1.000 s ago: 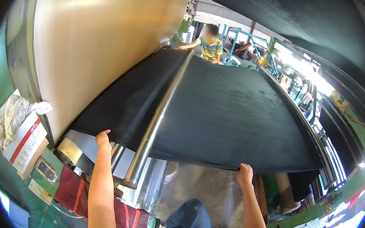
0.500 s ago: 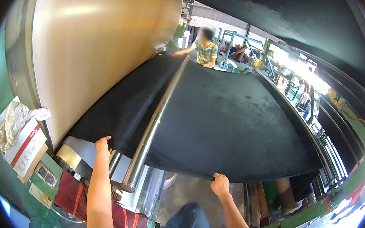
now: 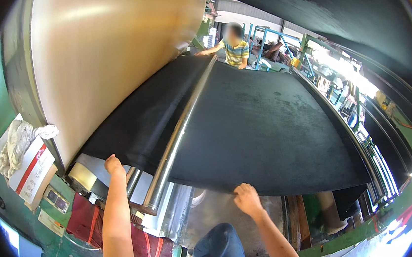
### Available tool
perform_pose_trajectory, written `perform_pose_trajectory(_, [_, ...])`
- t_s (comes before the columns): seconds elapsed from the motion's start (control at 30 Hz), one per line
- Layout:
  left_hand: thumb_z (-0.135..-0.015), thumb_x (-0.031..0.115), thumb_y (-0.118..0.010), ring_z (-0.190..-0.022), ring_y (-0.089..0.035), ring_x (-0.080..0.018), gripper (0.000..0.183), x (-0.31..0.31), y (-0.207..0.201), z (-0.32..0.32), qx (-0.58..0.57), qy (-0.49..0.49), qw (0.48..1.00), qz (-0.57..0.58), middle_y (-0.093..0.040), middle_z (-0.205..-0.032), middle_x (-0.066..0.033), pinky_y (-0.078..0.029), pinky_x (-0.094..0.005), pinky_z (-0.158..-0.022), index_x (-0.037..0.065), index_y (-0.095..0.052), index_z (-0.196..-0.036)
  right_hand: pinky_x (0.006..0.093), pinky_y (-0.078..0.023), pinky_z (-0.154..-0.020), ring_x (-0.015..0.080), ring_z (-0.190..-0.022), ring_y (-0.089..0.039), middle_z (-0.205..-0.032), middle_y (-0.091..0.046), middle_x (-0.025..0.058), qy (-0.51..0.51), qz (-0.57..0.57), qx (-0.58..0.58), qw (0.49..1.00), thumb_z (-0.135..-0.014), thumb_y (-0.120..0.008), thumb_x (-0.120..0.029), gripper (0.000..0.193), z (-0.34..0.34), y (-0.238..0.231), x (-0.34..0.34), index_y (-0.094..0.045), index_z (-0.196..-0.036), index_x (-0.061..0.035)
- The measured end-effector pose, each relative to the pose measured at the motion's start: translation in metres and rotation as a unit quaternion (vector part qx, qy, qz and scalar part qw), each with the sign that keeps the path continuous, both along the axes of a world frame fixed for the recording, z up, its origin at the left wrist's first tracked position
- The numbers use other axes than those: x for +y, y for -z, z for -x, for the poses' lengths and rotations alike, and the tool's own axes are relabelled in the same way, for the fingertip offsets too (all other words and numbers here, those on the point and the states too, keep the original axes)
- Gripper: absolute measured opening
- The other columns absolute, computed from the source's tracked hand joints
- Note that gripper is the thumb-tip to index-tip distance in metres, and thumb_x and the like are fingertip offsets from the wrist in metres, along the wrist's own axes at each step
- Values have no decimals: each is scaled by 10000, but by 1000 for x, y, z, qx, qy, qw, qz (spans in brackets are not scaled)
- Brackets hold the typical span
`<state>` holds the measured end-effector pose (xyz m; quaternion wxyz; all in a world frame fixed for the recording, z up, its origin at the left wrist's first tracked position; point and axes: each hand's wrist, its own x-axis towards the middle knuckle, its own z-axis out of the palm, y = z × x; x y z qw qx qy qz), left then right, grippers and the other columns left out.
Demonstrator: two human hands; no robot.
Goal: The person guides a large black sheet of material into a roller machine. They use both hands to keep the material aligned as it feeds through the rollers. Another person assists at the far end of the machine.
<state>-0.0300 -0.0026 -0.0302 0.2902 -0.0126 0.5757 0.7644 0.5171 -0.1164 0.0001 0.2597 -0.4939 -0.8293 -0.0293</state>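
A wide black sheet [image 3: 260,128] runs from under a large shiny tan drum [image 3: 114,53] and over a bare metal roller [image 3: 181,131]. Left of the roller, my left hand [image 3: 114,165] is closed at the near edge of the sheet's section beside the drum. My right hand [image 3: 247,200] has its fingers curled over the near edge right of the roller; their tips are partly hidden. At the sheet's far side stands another person [image 3: 236,51] in a striped shirt, one arm reaching toward the drum side.
A white box with a red stripe [image 3: 33,165] carries pale cloth [image 3: 16,142] at the left. Below it are a small control panel [image 3: 56,199] and a dark red wrapped beam [image 3: 145,246]. A green frame rail [image 3: 355,238] crosses at lower right. More black sheet [image 3: 343,11] hangs overhead.
My right hand has shifted slightly left and up along the sheet's edge. The left hand has moved slightly left. The other person's head and body have shifted a little.
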Motion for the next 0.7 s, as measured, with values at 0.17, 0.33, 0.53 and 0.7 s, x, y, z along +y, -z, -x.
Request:
perform_pose_trajectory(0.17, [-809,171,-542,-731,-554,-191,179,-16,-35,-36,74,164,983,44,-642,-897,-42,-425,-348,-582,147,-712,-862,424,-432,-830,306,-953,-538,-900,-587,104,240,-15,-18,971,-683,-630,-67,203,-77,-32,7,-617,-883,-43])
perform_pose_trajectory(0.33, [-746,129,-587,-654,-546,-146,139,-16,-30,-31,71,167,983,1,-634,-785,-15,-384,-299,-471,135,-722,-781,426,-460,-790,340,-867,-601,-851,-650,160,263,7,-70,962,-703,-543,-36,154,-111,1,17,-637,-824,-21])
perform_pose_trajectory(0.53, [-703,87,-667,-818,-604,-254,124,0,-13,-16,0,35,999,29,-662,-957,-108,-469,-373,-634,93,-729,-810,437,-463,-802,338,-863,-609,-862,-656,176,214,41,-21,976,-688,-562,-47,182,-71,22,-4,-626,-852,-1])
perform_pose_trajectory(0.7, [-752,108,-619,-861,-583,-257,138,19,15,5,-3,-1,1000,-17,-644,-973,-109,-460,-379,-708,69,-713,-845,429,-467,-787,335,-836,-608,-816,-648,168,175,45,14,983,-673,-574,-36,179,-39,15,-16,-608,-846,-3])
